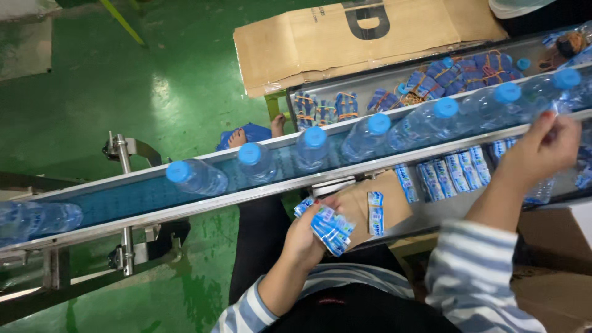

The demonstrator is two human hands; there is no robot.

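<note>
a stack of blue labels is kept clamped in the left hand while the right hand, seemingly pinched on a label, is steadied at the capped bottle on the conveyor.

Left hand clenched, right hand pinching

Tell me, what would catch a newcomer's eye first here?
A row of clear bottles with blue caps lying on a conveyor that crosses the view. The left hand holds a stack of blue labels below the belt, and the right hand reaches to a bottle at the right.
</note>
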